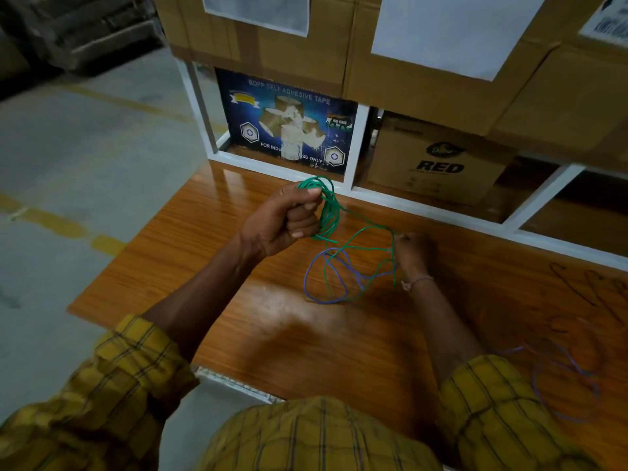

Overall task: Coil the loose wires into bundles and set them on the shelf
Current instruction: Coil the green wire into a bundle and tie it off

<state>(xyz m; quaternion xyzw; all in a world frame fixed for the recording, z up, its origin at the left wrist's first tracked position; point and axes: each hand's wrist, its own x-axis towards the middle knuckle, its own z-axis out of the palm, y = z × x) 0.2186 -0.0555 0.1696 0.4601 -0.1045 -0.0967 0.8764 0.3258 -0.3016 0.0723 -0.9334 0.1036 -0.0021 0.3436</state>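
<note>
My left hand (287, 217) is a fist that grips a partly wound coil of green wire (328, 207) above the wooden table (204, 260). The loose tail of the green wire (368, 232) runs right and down to my right hand (414, 253), which pinches it. A blue-purple wire (321, 283) lies in loose loops on the table under the green tail. Another purple wire (560, 379) lies at the table's right, partly behind my right sleeve.
A white-framed shelf (360, 147) stands behind the table. A blue adhesive tape box (289, 124) and a brown carton marked RED (438, 158) sit in it. Large cardboard boxes (424, 45) are stacked above. Concrete floor with yellow lines (68, 229) lies left.
</note>
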